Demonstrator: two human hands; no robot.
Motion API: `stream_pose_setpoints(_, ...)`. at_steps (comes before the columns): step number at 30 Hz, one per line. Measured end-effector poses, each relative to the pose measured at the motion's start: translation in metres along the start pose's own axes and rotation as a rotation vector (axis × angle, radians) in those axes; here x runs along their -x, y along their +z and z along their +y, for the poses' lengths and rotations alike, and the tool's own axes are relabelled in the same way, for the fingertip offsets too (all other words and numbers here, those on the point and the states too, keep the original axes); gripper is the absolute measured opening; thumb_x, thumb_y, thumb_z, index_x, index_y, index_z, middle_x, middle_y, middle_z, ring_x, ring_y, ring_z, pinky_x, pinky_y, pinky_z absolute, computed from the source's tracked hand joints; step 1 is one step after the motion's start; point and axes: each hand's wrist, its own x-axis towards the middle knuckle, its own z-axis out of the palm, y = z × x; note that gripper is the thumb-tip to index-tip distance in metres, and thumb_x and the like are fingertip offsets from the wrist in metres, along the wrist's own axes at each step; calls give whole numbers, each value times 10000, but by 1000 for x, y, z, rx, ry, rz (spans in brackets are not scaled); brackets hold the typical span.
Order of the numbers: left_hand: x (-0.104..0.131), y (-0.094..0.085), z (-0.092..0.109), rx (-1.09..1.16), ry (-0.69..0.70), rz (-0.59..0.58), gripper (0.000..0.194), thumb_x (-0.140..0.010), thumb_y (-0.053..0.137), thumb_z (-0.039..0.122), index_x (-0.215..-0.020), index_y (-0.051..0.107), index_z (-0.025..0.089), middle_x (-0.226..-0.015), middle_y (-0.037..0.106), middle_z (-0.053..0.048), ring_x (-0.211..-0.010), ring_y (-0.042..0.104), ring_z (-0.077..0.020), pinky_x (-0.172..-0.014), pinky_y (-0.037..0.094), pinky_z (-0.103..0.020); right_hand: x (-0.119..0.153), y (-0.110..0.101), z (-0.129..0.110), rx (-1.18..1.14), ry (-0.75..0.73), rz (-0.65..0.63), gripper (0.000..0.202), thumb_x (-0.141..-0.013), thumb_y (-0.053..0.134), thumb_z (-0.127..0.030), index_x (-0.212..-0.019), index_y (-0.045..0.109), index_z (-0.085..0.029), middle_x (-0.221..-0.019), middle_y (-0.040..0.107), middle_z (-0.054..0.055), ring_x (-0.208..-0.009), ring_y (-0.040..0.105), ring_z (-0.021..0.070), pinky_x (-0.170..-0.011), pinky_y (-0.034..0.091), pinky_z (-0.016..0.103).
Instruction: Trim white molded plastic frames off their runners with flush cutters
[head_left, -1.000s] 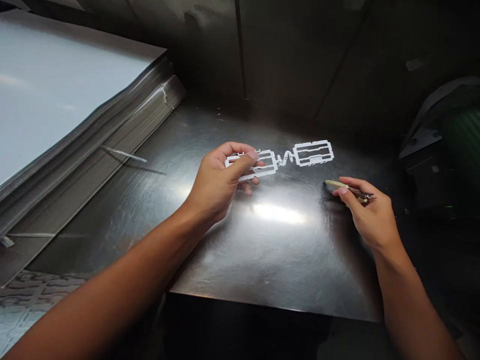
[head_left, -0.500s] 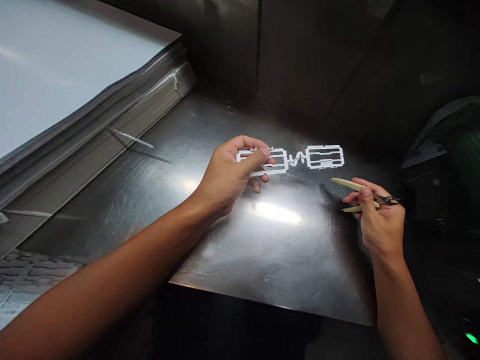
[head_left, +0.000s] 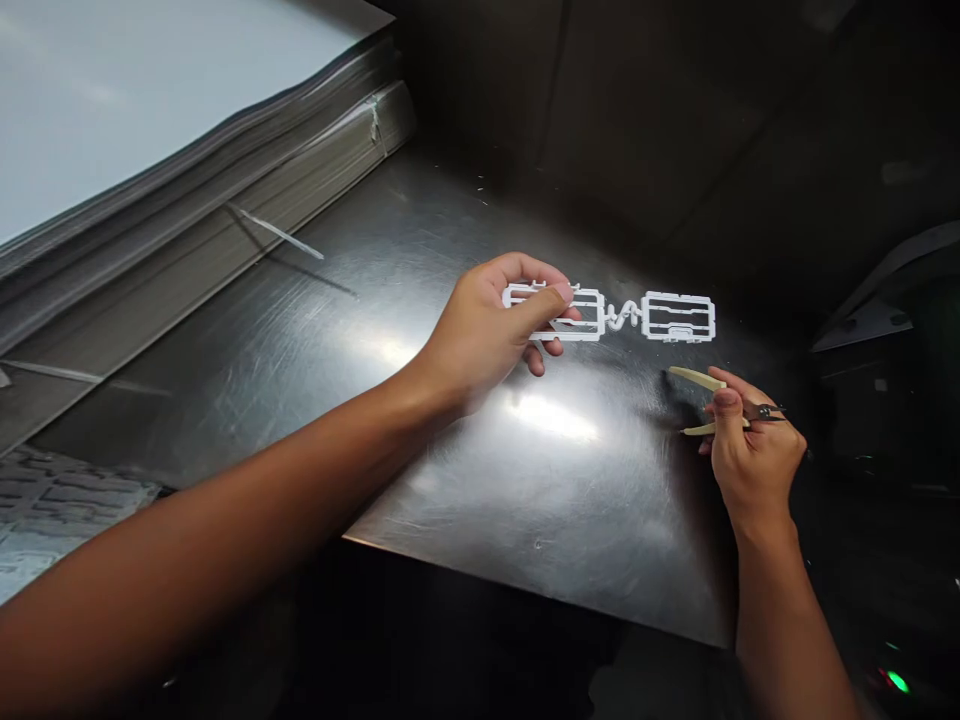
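My left hand (head_left: 499, 325) grips a white plastic frame piece (head_left: 589, 322) above the metal table, thumb on top and fingers beneath. A wavy white strip (head_left: 622, 315) joins it to a second, matching white frame (head_left: 679, 318) that sticks out to the right. In my right hand (head_left: 754, 440) is a pair of cutting nippers (head_left: 701, 378) with cream handles, closed in my fingers. Their dark jaws (head_left: 769, 412) point right, away from the white frames. The nippers are apart from the plastic, below and right of it.
A metal table (head_left: 480, 520) with a scratched, shiny top lies beneath my hands. At the left stands a tall stack of sheets (head_left: 187, 90) with a loose strap end (head_left: 281, 235). Clear-wrapped patterned pieces (head_left: 71, 505) lie at lower left. A green light (head_left: 896, 682) glows at lower right.
The white frames and my left hand have shifted slightly right in view. My right hand has moved slightly left and lower, with the nippers still held. The camera view has shifted a little.
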Motion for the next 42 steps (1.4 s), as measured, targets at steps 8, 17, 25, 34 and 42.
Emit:
stream_pose_setpoints(8,0,-1,-2,35,-1,-10,110,-924,854,159,-937,744,166,-922,778,-90,-579,676,-145,-414,460,-197,0,-2,-6,174,-84,-35,752,-1195,467,-809,-785,761,-251,-883,762,110,-927,756,364,-854,533,460)
stream_pose_setpoints(17,1,0,-6,44,-39,1,140,-885,872,153,-950,749,170,-997,761,-108,-661,705,-183,-488,475,-227,-2,15,6,-49,-6,61,813,-1179,474,-848,-617,514,-263,-651,599,47,-677,700,264,-701,535,386)
stream_pose_setpoints(25,2,1,-6,71,-108,19,155,-902,879,149,-966,739,165,-981,756,-93,-716,738,-203,-518,497,-214,2,19,-5,-62,30,73,800,-1176,526,-826,-611,522,-260,-617,594,41,-621,684,247,-634,492,376)
stream_pose_setpoints(34,1,-2,-8,26,-93,-18,177,-919,896,178,-1002,740,162,-1003,767,-89,-723,738,-193,-525,515,-212,4,17,-8,-67,50,68,708,-1225,531,-670,-653,525,-254,-644,634,62,-649,721,262,-637,489,387)
stream_pose_setpoints(42,5,-4,1,-149,-58,-56,60,-1008,762,185,-1007,704,201,-1038,814,-52,-687,748,-142,-488,505,-193,6,26,2,-49,-36,162,722,-1225,517,-654,-630,472,-246,-565,507,-4,-562,710,248,-549,479,340)
